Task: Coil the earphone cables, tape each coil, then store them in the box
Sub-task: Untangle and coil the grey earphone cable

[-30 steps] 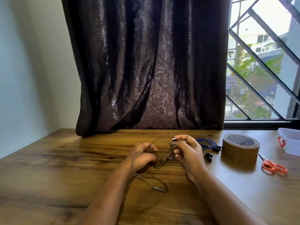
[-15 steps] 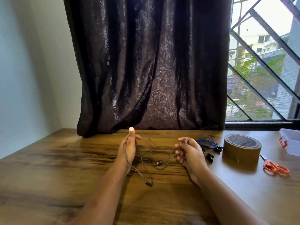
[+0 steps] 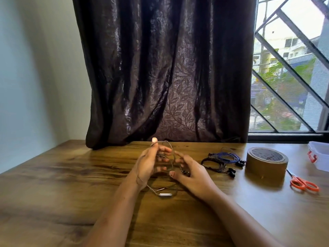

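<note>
A thin grey earphone cable loops around my left hand, which stands upright with fingers spread. Its silver remote and plug lie on the table below my wrist. My right hand is close beside the left one, fingers on the cable, with the grey earbuds near its thumb. A black earphone coil and a blue earphone coil lie to the right. The brown tape roll stands beyond them. The clear box sits at the far right edge.
Orange-handled scissors lie right of the tape roll. A dark curtain hangs down to the back of the wooden table. A barred window is at the right and a pale wall at the left.
My left hand has opened upright with the cable wound round it. The right hand moved in close to it, carrying the cable. The remote slid a little on the table.
</note>
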Available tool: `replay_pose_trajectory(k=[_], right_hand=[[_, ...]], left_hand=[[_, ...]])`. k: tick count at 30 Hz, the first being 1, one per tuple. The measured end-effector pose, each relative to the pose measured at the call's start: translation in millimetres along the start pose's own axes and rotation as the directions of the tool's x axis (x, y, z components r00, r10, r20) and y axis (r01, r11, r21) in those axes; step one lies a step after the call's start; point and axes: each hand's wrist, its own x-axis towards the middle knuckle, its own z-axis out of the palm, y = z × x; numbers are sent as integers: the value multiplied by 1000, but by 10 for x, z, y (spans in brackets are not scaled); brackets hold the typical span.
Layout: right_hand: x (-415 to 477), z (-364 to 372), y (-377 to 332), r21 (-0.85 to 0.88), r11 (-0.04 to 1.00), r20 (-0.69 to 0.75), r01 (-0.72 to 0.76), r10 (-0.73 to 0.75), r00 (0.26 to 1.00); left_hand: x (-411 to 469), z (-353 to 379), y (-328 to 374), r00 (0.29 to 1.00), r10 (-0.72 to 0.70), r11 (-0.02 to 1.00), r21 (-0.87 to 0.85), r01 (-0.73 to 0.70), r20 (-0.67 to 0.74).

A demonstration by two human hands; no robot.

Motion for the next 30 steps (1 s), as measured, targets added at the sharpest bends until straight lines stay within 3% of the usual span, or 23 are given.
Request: replay_pose_trajectory(k=[6, 10, 12, 15, 21, 26, 30], right_hand=[[13, 8, 56, 38, 996, -55, 77, -74, 996], [28, -45, 54, 25, 998, -216, 59, -52, 975], [43, -76, 90, 155, 988, -267, -9, 51, 962], [35, -81, 92, 458, 885, -216, -84, 202, 955], [59, -121, 32, 725, 686, -132, -62, 227, 965], [90, -167, 47, 860, 502, -53, -85, 253, 966], [72, -231, 77, 904, 417, -21, -91, 255, 967]], left_hand=[[-51, 20, 31, 969, 21, 999, 40, -31, 248], [-37, 20, 22, 980, -20, 995, 103, 0, 197], [-29, 14, 20, 981, -4, 988, 151, -26, 194], [-63, 17, 29, 971, 32, 985, 155, -70, 236], [-45, -77, 48, 941, 8, 914, 380, -144, 337], [-16, -175, 28, 985, -14, 877, 475, -70, 173], [0, -353, 1, 996, -70, 861, 508, 29, 62]])
